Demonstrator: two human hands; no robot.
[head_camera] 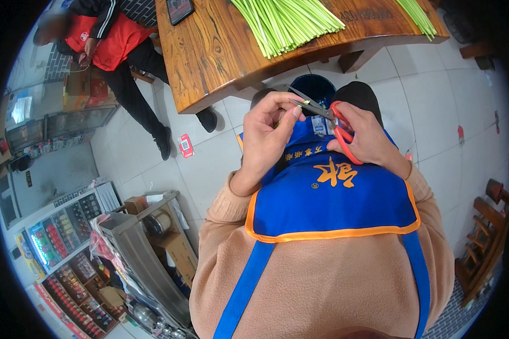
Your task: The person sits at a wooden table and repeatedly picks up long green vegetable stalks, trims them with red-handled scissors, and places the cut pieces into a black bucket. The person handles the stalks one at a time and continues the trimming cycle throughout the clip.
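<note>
My right hand (364, 131) grips the red handles of a pair of scissors (343, 146). The grey blades are parted and point left, towards my left hand (269, 131). Between the thumb and forefinger of that hand a small pale green piece of stalk (299, 108) is pinched, close to the lower blade. Most of what the left fingers enclose is hidden. Beneath the blades, between my knees, stands a dark blue bin (311, 87). Ahead on the wooden table (212, 55) lies a large bundle of green stalks (288, 25), their cut ends towards me.
A smaller bundle of stalks (417, 19) lies at the table's right. A phone (180, 9) rests near its left end. A seated person in a red apron (114, 42) is beyond the table's left side. A metal cart (131, 241) stands to my left, wooden chairs (485, 241) to my right.
</note>
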